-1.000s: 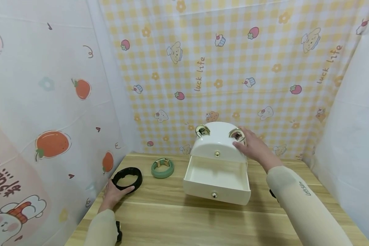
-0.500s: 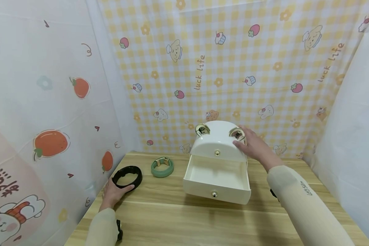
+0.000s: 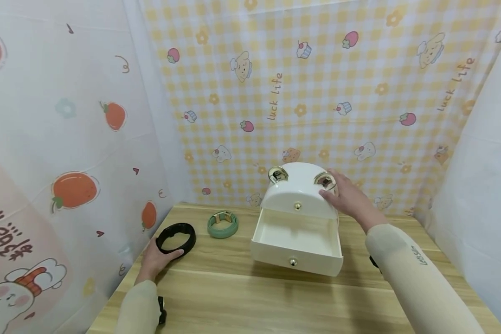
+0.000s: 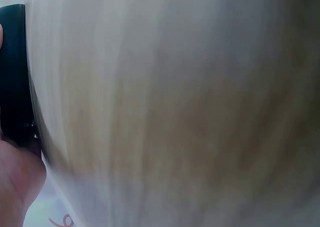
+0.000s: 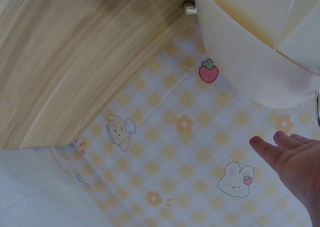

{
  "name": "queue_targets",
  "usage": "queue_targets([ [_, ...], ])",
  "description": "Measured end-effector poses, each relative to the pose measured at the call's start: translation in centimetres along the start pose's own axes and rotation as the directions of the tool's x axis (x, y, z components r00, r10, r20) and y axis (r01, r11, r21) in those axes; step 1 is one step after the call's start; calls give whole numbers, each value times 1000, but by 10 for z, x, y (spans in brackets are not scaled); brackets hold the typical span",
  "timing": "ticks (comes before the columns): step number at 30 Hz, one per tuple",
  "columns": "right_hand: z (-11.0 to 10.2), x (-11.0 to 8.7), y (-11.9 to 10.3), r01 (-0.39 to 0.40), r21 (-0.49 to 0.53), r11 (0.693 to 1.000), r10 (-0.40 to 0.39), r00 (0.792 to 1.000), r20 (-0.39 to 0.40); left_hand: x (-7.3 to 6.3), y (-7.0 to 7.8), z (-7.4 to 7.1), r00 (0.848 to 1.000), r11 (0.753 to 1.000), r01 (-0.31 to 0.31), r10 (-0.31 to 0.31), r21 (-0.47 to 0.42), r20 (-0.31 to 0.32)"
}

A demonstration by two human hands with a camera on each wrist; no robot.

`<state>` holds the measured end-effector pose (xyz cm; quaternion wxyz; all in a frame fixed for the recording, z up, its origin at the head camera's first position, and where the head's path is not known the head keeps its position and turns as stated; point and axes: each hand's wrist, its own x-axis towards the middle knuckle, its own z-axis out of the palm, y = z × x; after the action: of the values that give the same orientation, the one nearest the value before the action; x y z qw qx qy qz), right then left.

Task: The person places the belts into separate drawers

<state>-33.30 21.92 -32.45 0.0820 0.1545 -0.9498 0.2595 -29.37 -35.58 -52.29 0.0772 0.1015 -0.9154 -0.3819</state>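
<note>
Black, coiled, leather-look belt (image 3: 189, 245) should handle light and pliable, slightly slick, not fragile; its outer rim looks the surest hold. It is at the left of the pale wooden table (image 3: 217, 297), pinched by the left hand (image 3: 153, 260). The right hand (image 3: 350, 197), fingers extended, is by the white, rounded plastic drawer box (image 3: 298, 191); contact cannot be told. Since the earlier frame, only the head view shifts slightly.

head: forward-down | left wrist: close, tabletop (image 4: 150, 112) | head, right wrist share cabinet (image 3: 302, 198)
</note>
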Motion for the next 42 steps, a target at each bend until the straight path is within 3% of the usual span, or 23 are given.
queue_targets([
  [8,-1,0,0,-6,1,1000,6,1000,3,-1,1,1,998,999,23,-24,33,55],
  [16,0,1,0,-16,-11,1000,16,1000,14,0,2,-1,999,999,34,-36,35,36],
  [30,1,0,2,-19,-8,1000,20,1000,4,4,-1,-2,995,995,28,-37,101,93],
  [38,0,0,2,-26,-13,1000,26,1000,7,5,0,-3,998,992,40,-46,115,47],
  [42,0,0,2,-25,-14,1000,25,1000,3,4,3,-5,996,995,56,-61,78,61],
])
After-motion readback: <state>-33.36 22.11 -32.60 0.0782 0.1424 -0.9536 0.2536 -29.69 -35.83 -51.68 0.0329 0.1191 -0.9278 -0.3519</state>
